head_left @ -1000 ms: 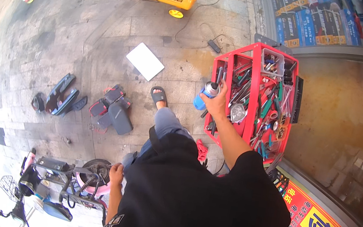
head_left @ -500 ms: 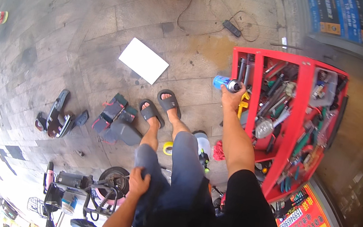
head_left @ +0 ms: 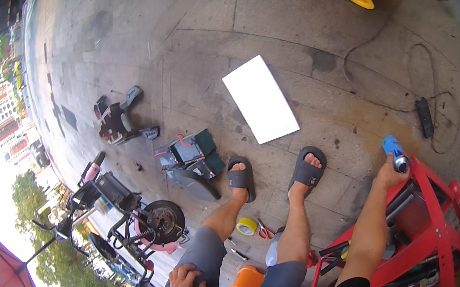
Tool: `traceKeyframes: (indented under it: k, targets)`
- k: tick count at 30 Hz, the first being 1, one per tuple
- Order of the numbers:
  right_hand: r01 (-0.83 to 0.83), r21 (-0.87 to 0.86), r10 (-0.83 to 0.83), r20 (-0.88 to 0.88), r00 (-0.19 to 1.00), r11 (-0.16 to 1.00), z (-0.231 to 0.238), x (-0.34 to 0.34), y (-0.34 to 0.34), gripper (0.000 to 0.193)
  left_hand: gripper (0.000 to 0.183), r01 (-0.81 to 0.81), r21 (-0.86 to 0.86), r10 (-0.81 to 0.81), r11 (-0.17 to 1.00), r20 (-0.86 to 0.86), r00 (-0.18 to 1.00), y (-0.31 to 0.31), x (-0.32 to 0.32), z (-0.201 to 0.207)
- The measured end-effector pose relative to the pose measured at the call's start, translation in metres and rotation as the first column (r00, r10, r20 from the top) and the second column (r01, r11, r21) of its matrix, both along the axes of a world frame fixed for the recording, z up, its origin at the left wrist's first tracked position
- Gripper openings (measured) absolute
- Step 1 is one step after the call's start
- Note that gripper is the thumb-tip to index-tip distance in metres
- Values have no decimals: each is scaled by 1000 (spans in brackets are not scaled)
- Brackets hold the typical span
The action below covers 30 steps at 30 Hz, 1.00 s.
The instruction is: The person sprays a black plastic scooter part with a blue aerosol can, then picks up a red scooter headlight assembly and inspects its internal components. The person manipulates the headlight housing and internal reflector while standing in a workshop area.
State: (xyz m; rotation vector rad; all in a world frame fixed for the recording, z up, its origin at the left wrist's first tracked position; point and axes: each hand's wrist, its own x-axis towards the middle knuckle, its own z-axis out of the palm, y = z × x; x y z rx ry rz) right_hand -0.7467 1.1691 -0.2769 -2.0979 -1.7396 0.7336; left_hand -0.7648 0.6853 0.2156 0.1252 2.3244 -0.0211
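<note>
My right hand (head_left: 387, 174) is wrapped round a blue can (head_left: 391, 145) with a silvery end, held out at the right. The can is beside the upper corner of a red metal tool cart (head_left: 442, 233), whose shelves hold tools. My left hand (head_left: 186, 285) rests on my left thigh, holding nothing, its fingers spread and slightly bent over the shorts.
A white flat board (head_left: 262, 100) lies ahead of my feet. Battery packs (head_left: 191, 152), a dark plastic part (head_left: 117, 117) and a pink electric scooter (head_left: 154, 222) are at the left. Yellow tape (head_left: 246, 226) and an orange box (head_left: 247, 282) lie between my legs. A power strip (head_left: 424, 117) trails cable.
My view has swung, so the scene has shifted and the cart shows from its side. The blue can stays in my right hand near the cart's corner. My left hand stays on my thigh.
</note>
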Motion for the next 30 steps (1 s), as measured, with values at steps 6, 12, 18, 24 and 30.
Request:
traceKeyframes:
  k: [6, 12, 18, 24, 30]
  targets:
    - [-81, -81, 65, -184, 981, 993, 12, 13, -8, 102, 33, -66, -63, 71, 996, 83, 994, 22, -3, 6]
    - [-205, -642, 223, -54, 973, 739, 137, 50, -89, 84, 31, -269, 128, 256, 955, 106, 961, 27, -7, 32]
    - [-601, -797, 711, -391, 584, 55, 364, 22, -105, 65, 23, -718, 333, 729, 611, 117, 675, -28, 2, 91]
    - [-716, -698, 749, -468, 469, 12, 551, -17, -78, 39, 30, -234, 47, 135, 971, 700, 701, -121, 139, 135]
    - [-524, -837, 970, -230, 77, -157, 697, -66, -95, 16, 52, -674, 685, 497, 276, 499, 710, -78, 274, 71]
